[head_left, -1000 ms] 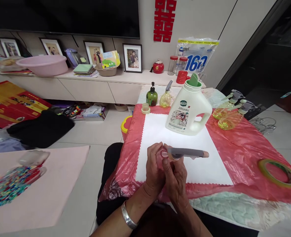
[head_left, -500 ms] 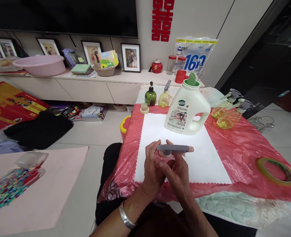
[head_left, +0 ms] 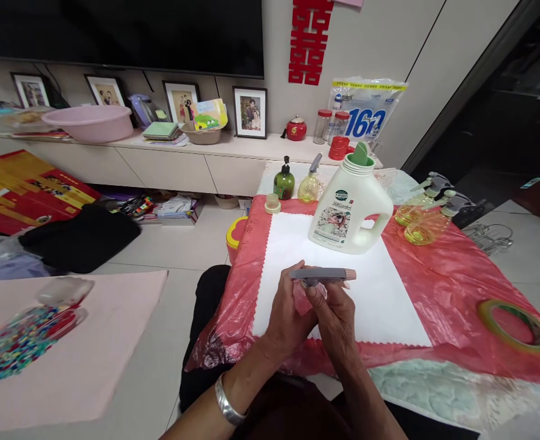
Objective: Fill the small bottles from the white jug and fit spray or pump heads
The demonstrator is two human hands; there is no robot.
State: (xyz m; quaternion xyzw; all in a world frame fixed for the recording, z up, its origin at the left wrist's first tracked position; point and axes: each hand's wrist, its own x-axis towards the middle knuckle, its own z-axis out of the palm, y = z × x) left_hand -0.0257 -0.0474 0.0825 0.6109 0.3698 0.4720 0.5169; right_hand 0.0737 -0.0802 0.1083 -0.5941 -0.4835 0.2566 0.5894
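Low over the white cloth (head_left: 279, 244), both hands hold a spray bottle (head_left: 322, 275) with a grey trigger head and a clear pinkish body. My left hand (head_left: 284, 315) wraps round the body from the left. My right hand (head_left: 338, 318) grips it from the right, its thumb up by the neck under the head. The palms and fingers hide most of the body. Just beyond stands a large white detergent jug (head_left: 343, 208), upright, with a green spout and its mouth uncapped. A pale round cap (head_left: 272, 203) lies near the cloth's far left corner.
A green pump bottle (head_left: 283, 180) and a yellowish spray bottle (head_left: 308, 188) stand at the back. Two more spray bottles (head_left: 419, 231) are at the right, with a tape roll (head_left: 517, 327) nearer. Left is a pink surface (head_left: 127, 318) with colourful small pieces.
My right thumb has moved up from the bottle's body to the neck below the spray head. The bottle stays in both hands, and the camera view has shifted slightly.
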